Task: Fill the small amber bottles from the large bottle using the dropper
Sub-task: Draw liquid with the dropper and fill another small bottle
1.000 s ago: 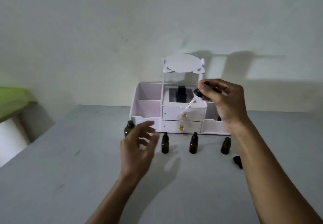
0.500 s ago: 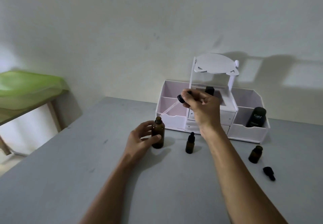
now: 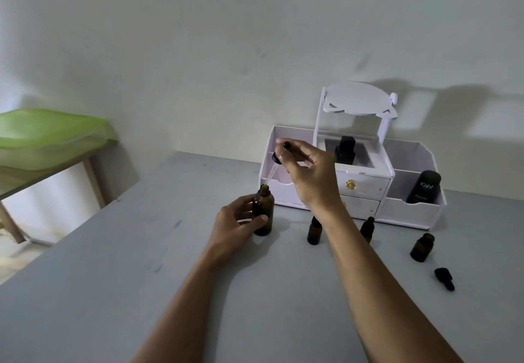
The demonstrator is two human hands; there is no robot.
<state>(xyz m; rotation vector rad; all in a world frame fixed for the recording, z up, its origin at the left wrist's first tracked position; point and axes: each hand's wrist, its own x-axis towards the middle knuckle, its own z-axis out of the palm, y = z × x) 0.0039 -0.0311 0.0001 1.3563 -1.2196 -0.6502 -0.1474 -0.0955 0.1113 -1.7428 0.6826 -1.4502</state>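
Left hand (image 3: 241,221): fingers (image 3: 246,199) clamped round the large bottle (image 3: 263,215), upright on the bench (image 3: 141,291).
Right hand (image 3: 309,172): fingers pinched together on the dropper (image 3: 279,158), its glass tip at that bottle's open mouth.
Small amber bottles (image 3: 314,230): three, standing at the large bottle's 3 o'clock; contents unreadable.

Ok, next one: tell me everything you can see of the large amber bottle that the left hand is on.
The large amber bottle looks like dark brown glass, with a round body, sloped shoulders and a short narrow neck. Its mouth is open, with no cap. It stands upright on the grey table, in front of the white organizer's left end. The left hand grips its body. The dropper, pinched by the right hand, points its glass tip at the mouth. The fill level cannot be told.
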